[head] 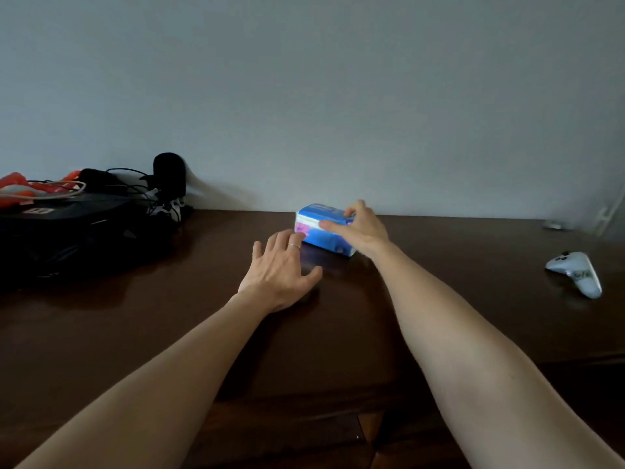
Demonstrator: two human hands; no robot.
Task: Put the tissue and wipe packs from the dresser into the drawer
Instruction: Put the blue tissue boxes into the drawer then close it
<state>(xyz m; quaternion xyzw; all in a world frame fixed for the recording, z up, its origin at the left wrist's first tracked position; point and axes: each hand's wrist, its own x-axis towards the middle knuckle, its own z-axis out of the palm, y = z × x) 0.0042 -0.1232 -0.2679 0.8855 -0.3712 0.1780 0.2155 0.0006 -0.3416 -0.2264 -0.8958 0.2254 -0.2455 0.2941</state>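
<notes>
Tissue pack point(321, 228) within right fingers point(333, 226)

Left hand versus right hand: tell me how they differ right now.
The right hand wraps the blue tissue pack near the wall, thumb on its front and fingers over the top; the left hand lies open and flat, palm down, just short of the pack. The left hand wears a ring; none shows on the right. Both reach forward over the dark dresser top.
</notes>
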